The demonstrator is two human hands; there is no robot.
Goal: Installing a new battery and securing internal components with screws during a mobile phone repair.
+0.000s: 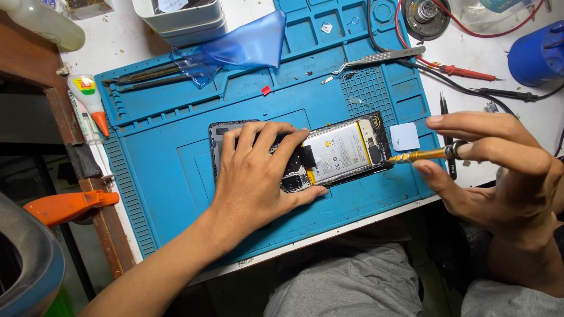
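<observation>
Grey trousers (346,282) are seen nearest, below the desk's front edge. The left hand (264,170) is laid flat, fingers spread, on an opened phone (338,152) at the middle of the blue work mat (176,176), so the phone's left half is hidden. A gold-tipped screwdriver (420,155) is pinched by the right hand (499,176), its tip set at the phone's right end. Tweezers (376,58) are laid near the mat's far edge. A blue container (537,53) is cut off at the desk's far right corner.
</observation>
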